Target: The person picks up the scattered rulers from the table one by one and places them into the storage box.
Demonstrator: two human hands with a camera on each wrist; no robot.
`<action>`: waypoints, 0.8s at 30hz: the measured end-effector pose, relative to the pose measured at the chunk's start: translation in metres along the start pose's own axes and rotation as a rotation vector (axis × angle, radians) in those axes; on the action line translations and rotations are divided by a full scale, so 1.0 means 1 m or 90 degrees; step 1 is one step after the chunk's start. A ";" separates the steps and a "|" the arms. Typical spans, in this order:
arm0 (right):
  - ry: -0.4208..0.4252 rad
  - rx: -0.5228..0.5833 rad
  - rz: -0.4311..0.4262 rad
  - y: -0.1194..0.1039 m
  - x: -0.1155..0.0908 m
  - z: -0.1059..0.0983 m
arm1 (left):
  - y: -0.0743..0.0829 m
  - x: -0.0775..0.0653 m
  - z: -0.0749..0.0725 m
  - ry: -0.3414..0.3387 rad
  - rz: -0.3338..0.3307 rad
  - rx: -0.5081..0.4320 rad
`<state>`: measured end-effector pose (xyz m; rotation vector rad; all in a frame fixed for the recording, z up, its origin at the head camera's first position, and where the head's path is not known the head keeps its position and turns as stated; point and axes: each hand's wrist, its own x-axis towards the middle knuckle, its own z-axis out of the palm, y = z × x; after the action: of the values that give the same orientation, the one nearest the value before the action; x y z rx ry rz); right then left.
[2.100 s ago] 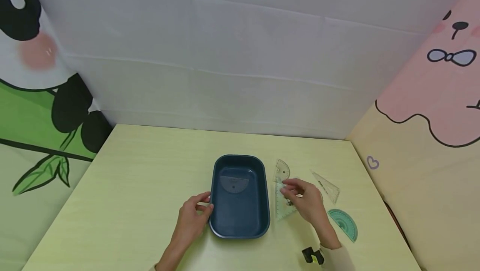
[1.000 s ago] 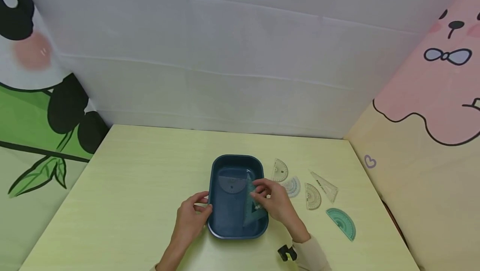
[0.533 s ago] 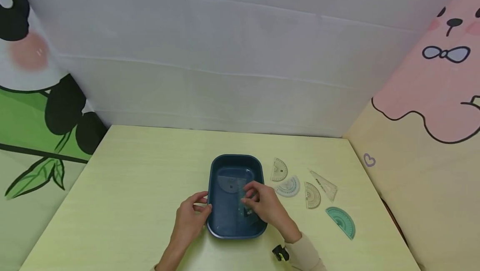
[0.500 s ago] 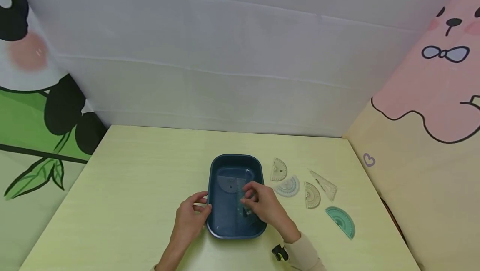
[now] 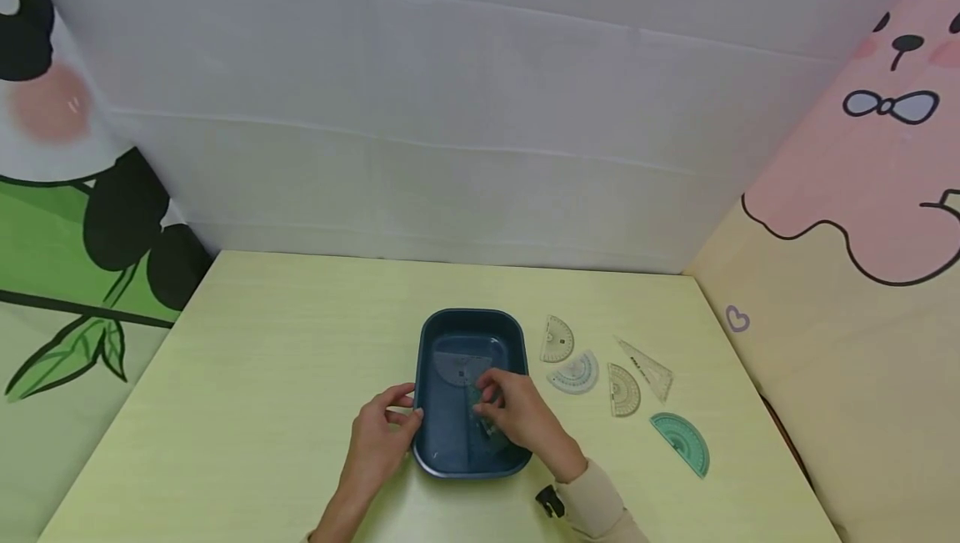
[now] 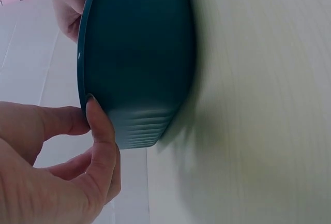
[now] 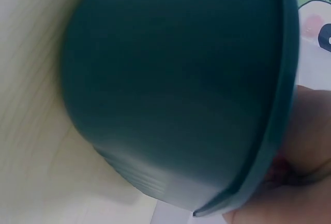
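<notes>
A dark blue rectangular plastic bin [image 5: 442, 439] stands on the table. My left hand [image 5: 384, 433] pinches its left rim between thumb and fingers; in the left wrist view the thumb [image 6: 101, 123] lies against the outer wall. Over the bin's right half, my right hand [image 5: 525, 418] pinches a translucent green triangular set square [image 5: 494, 436], partly covered by the fingers. A clear protractor [image 5: 453, 369] lies inside the bin. In the right wrist view the bin's wall [image 7: 176, 79] hides the fingertips and the set square.
Right of the bin lie several clear protractors, among them one at the back [image 5: 558, 339], a middle one [image 5: 577, 374] and another [image 5: 624, 390]. Beside them are a clear set square [image 5: 649, 370] and a green protractor [image 5: 682, 443]. A fabric backdrop [image 5: 450, 151] rises behind the table.
My right hand has carried the green set square leftward from the table into the bin, and has lowered it a little further left. My left hand has kept hold of the rim.
</notes>
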<state>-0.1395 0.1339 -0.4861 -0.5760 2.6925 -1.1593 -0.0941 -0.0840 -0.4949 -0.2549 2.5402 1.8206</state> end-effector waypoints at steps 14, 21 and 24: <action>-0.007 -0.098 -0.007 -0.007 0.003 0.004 | 0.000 -0.001 -0.002 0.000 0.007 -0.003; -0.020 -0.196 -0.026 -0.011 0.001 0.006 | 0.000 -0.001 -0.002 0.002 0.012 0.004; -0.025 -0.211 -0.028 -0.012 0.001 0.007 | 0.000 -0.001 -0.001 0.000 0.015 0.003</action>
<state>-0.1350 0.1213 -0.4824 -0.6965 2.8694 -0.7018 -0.0928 -0.0851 -0.4948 -0.2273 2.5586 1.8220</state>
